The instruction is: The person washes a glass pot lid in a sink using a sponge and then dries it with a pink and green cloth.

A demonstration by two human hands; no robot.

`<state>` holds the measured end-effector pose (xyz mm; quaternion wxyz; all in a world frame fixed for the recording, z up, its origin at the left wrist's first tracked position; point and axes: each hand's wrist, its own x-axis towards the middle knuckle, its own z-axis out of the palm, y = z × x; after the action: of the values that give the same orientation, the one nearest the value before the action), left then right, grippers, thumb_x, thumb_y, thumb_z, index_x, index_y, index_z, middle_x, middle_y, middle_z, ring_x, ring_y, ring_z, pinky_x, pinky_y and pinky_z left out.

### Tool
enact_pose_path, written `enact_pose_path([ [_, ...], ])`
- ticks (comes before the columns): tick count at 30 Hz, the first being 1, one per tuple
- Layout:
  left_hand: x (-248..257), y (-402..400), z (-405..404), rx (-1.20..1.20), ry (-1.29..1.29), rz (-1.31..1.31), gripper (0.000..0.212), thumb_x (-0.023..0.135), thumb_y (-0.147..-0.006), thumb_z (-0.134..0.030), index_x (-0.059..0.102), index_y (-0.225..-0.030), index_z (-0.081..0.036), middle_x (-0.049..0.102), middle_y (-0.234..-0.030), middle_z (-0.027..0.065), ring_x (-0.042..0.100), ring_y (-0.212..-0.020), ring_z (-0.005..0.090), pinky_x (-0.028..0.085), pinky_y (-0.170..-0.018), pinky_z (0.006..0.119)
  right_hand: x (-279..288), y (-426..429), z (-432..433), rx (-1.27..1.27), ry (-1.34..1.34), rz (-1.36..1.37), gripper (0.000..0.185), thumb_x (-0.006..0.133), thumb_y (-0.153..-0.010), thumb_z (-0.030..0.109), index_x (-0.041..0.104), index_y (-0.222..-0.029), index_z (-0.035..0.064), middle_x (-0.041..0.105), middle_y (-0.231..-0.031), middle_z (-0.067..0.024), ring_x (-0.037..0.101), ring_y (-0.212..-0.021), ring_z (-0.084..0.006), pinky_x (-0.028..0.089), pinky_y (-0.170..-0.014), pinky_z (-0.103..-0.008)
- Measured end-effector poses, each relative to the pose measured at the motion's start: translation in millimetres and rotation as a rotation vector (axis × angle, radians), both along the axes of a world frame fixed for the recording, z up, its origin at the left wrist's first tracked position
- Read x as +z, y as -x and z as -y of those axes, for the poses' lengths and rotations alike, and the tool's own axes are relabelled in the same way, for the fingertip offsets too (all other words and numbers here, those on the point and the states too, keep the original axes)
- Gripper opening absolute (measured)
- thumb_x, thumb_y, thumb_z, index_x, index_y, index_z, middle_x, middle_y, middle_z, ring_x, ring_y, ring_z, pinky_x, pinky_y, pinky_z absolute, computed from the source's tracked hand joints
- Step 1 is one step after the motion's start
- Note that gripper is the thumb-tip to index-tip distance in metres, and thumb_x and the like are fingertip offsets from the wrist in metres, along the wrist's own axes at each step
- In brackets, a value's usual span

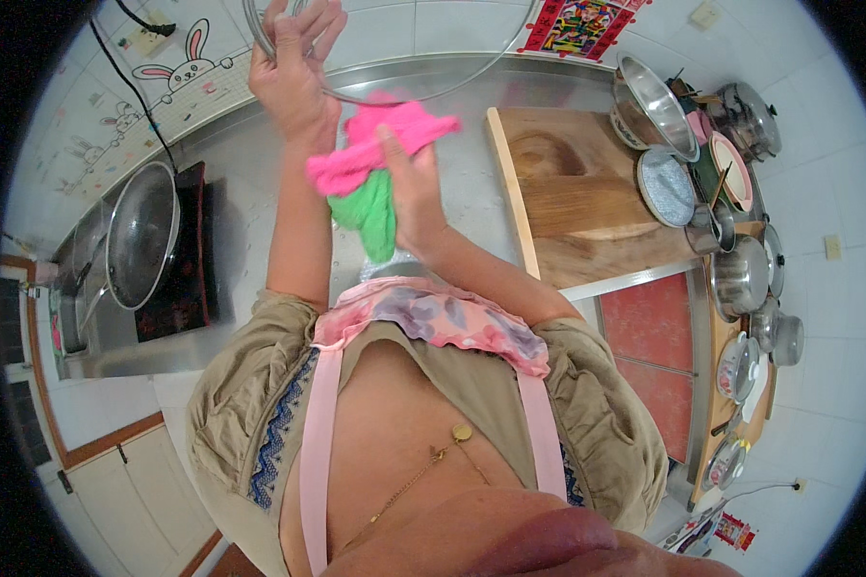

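Observation:
My left hand is raised at the top edge of the view, its fingers closed around the rim of what looks like a clear glass lid. The lid's thin metal rim curves down to the right, and its upper part is cut off. Just below it, my right hand grips a bright pink cloth together with a green cloth. The pink cloth is at the lower rim; whether it touches cannot be told. Both hands are over a wet stainless steel counter.
A wooden board lies to the right, with a steel basin and a speckled plate at its far side. Several pots line the right shelf. At left, a lidded wok stands by a black cooktop.

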<state>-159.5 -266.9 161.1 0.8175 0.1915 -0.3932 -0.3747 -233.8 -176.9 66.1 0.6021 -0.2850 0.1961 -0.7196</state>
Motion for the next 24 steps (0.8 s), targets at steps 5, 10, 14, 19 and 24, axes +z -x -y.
enact_pose_path([
  [5, -12.4, -20.8, 28.0, -0.300, 0.023, -0.161, 0.044, 0.048, -0.098, -0.026, 0.040, -0.129, 0.004, 0.064, -0.094, 0.0171, 0.064, -0.091, 0.0266, 0.053, -0.087, 0.041, 2.7, 37.5, -14.1, 0.177, -0.069, -0.142, 0.031, 0.064, -0.085, 0.021, 0.052, -0.110, 0.0052, 0.057, -0.097, -0.0032, 0.055, -0.091, -0.0143, 0.045, -0.084, -0.0289],
  [10, -25.0, -21.5, 24.3, -0.414, -0.013, -0.266, 0.042, 0.047, -0.097, -0.028, 0.042, -0.128, 0.000, 0.064, -0.096, 0.0173, 0.063, -0.093, 0.0272, 0.052, -0.089, 0.043, -6.7, 104.0, -16.0, 0.099, 0.055, -0.125, 0.076, 0.059, -0.080, 0.059, 0.043, -0.127, 0.0007, 0.054, -0.117, -0.0120, 0.054, -0.107, -0.0251, 0.047, -0.090, -0.0378],
  [14, -36.2, -8.2, 18.5, -0.799, -0.153, -0.359, 0.043, 0.047, -0.097, -0.028, 0.040, -0.132, -0.003, 0.059, -0.110, 0.0214, 0.060, -0.102, 0.0277, 0.049, -0.093, 0.045, 44.3, 83.0, -23.7, 0.085, 0.016, -0.225, 0.071, 0.058, -0.084, 0.052, 0.045, -0.123, -0.0060, 0.059, -0.109, -0.0145, 0.060, -0.096, -0.0267, 0.052, -0.083, -0.0394],
  [19, -4.3, 13.1, -13.7, -0.845, -0.002, -0.173, 0.057, 0.047, -0.097, -0.034, 0.026, -0.143, -0.008, 0.051, -0.123, 0.0256, 0.055, -0.111, 0.0369, 0.047, -0.094, 0.051, 23.4, 82.4, -12.7, 0.086, 0.008, -0.313, 0.039, 0.049, -0.090, 0.024, 0.051, -0.117, -0.0036, 0.063, -0.093, -0.0114, 0.062, -0.084, -0.0206, 0.053, -0.074, -0.0363],
  [24, -40.4, 50.6, -50.2, -0.311, 0.343, 0.819, 0.082, 0.052, -0.088, -0.038, 0.010, -0.146, 0.002, 0.013, -0.151, 0.0218, 0.009, -0.142, 0.0324, 0.011, -0.114, 0.040, 18.1, 50.7, -3.9, -0.086, 0.160, -0.205, 0.036, 0.045, -0.094, 0.028, 0.053, -0.115, -0.0009, 0.060, -0.099, -0.0087, 0.058, -0.091, -0.0162, 0.045, -0.084, -0.0299],
])
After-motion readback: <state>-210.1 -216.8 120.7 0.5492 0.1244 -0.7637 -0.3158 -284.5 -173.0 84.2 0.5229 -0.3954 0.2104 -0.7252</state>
